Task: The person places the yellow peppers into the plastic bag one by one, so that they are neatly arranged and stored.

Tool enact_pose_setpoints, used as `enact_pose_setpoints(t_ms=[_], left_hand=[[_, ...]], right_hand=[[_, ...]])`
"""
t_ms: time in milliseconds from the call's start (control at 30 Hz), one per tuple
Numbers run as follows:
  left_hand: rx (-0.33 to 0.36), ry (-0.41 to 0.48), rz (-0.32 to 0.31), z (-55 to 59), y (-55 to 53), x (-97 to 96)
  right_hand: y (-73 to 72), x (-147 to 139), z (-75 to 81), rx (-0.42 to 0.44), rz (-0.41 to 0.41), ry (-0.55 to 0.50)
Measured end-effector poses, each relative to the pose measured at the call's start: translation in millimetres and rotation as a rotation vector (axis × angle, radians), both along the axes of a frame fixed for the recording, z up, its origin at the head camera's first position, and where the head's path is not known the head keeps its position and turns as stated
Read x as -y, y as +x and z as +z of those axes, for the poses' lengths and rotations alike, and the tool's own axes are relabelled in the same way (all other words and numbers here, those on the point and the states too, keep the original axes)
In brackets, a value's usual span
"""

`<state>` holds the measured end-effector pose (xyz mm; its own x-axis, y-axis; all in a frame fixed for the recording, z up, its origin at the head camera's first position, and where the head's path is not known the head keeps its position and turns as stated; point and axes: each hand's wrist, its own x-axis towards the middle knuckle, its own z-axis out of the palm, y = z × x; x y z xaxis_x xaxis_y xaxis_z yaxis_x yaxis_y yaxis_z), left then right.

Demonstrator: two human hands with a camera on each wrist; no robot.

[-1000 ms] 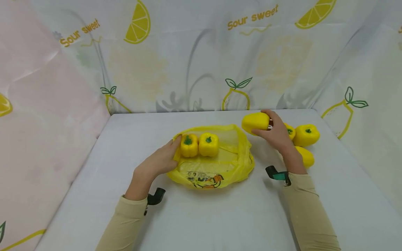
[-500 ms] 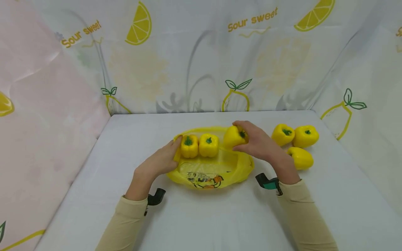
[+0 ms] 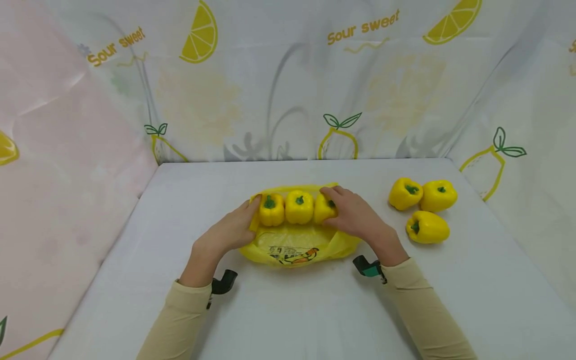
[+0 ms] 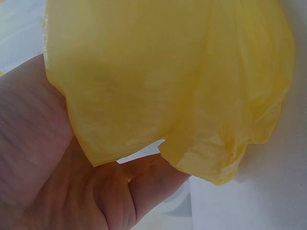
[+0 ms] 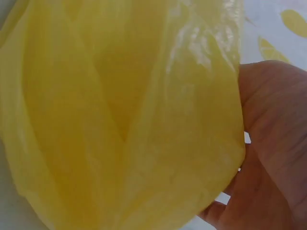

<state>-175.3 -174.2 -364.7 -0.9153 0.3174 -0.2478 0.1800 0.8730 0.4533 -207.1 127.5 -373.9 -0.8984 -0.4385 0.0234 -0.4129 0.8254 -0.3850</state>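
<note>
An open yellow plastic bag (image 3: 297,241) sits mid-table with printing on its front. Two yellow bell peppers stand upright inside: the left pepper (image 3: 272,212) and the middle pepper (image 3: 299,209), side by side. My left hand (image 3: 228,227) holds the bag's left rim; in the left wrist view the yellow film (image 4: 144,86) hides its fingertips. On the other side, my right hand (image 3: 357,214) grips a third yellow bell pepper (image 3: 323,210) inside the bag, beside the middle one. Bag film (image 5: 120,120) covers that pepper and the fingertips in the right wrist view.
Right of the bag lie three more yellow bell peppers: a back-left pepper (image 3: 404,194), a back-right pepper (image 3: 440,195) and a front pepper (image 3: 429,229) on its side. The white table (image 3: 288,310) ends at a lemon-print curtain (image 3: 252,100).
My right hand has carried a yellow bell pepper leftward from near the right-hand group, over the bag's right rim and down beside the other two. My left hand has stayed put.
</note>
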Motion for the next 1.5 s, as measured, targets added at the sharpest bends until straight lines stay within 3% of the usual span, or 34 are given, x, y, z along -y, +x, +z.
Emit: enact_pose_setpoints(t_ms=[233,400,500,600,700,867,1067,1300,1500], left_hand=[[0.007,-0.004,0.002,-0.2,-2.2,0.8],[-0.005,-0.001,-0.004,0.0,-2.5,2.4],[-0.009,0.001,-0.008,-0.1,-2.5,3.0],[-0.009,0.004,-0.008,-0.4,-2.6,3.3],[-0.008,0.006,-0.004,-0.9,-2.4,3.6],[-0.006,0.001,0.002,-1.4,-2.2,4.0],[-0.006,-0.004,0.003,-0.9,-3.6,3.4],[0.005,-0.001,0.005,0.6,-2.4,2.5],[0.002,-0.005,0.01,-1.0,-2.4,2.3]], right_hand=[[-1.7,-14.9,14.2,0.031,-0.02,-0.09],[-6.2,-47.1,25.8,-0.05,-0.078,-0.196],[-8.3,-71.5,31.9,-0.074,-0.149,-0.231],[-10.2,-94.2,35.5,-0.029,-0.254,-0.21],[-13.9,-113.9,33.2,0.047,-0.337,-0.145],[-20.9,-134.7,19.9,0.178,-0.372,-0.043],[-24.8,-143.3,7.1,0.172,-0.367,0.015],[-27.4,-140.1,-1.0,0.204,-0.373,-0.018],[-27.4,-131.2,-1.1,0.143,-0.359,-0.031]])
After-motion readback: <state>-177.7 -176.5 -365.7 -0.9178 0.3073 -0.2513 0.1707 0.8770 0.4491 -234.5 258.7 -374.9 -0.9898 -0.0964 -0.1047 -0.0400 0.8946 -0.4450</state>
